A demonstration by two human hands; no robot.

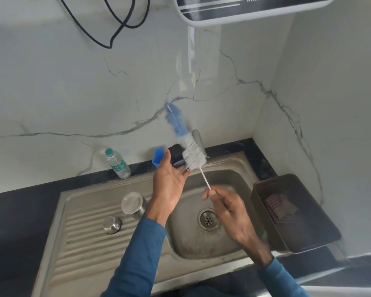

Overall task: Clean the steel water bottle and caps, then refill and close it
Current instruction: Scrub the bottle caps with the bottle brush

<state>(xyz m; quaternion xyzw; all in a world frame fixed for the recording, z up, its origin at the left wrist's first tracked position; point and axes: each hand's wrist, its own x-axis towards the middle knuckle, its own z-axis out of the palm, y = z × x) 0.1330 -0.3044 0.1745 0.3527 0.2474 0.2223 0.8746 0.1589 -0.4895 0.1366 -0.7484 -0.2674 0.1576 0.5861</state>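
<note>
My right hand (229, 213) pinches the thin white handle of a bottle brush (191, 151), whose blue and white bristles point up and away over the sink (229, 181). My left hand (169, 181) is held open, palm up, its fingertips next to the white bristles. The steel water bottle (133, 205) stands upside down on the ribbed drainboard (84, 243), bottom facing up. A round steel cap (111, 225) lies on the drainboard just in front of it. A blue cap (157, 157) sits at the sink's back rim, partly behind my left fingers.
A small plastic water bottle (117, 162) with a green cap stands by the marble wall. A dark tray (296, 213) holding a scrub pad (278, 205) sits right of the sink. A tap spout (198, 139) rises behind the brush. A water purifier (244, 9) hangs above.
</note>
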